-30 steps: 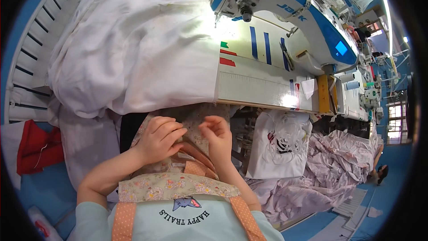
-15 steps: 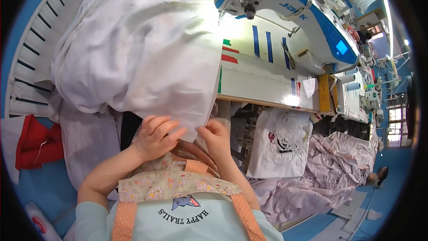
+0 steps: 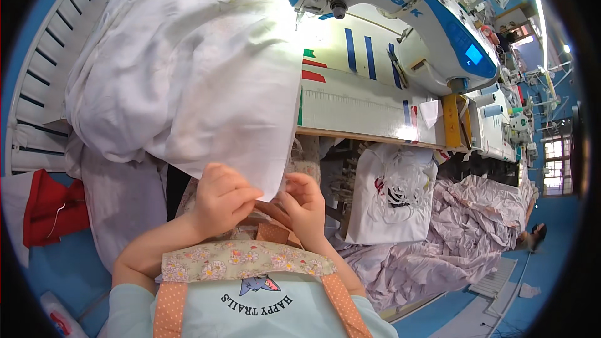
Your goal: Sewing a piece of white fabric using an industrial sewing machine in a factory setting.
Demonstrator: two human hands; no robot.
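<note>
A large sheet of white fabric [image 3: 231, 119] drapes over the sewing table and hangs off its front edge toward me. My left hand [image 3: 224, 199] is closed on the lower edge of this fabric, close to its corner, thumb and fingertips pinched together. At the right side of the same corner is my right hand [image 3: 305, 208], its fingers curled in and the thumb tip at the fabric's edge. A blue and white sewing machine [image 3: 400, 9] stands beyond, its lit needle area beside the fabric's far right edge.
Small scissors [image 3: 396, 66] lie on the machine bed [image 3: 357, 103], near strips of blue tape. Below the table at right hang a white bag [image 3: 388, 225] with tangled strips and crumpled pale fabric [image 3: 476, 219]. Red cloth [image 3: 53, 209] is at left, beside a slatted white rack [image 3: 41, 81].
My left hand has drawn its fingers together at the fabric's corner, where they were more spread. The right hand has turned slightly and its fingers curl more. The view has shifted a little.
</note>
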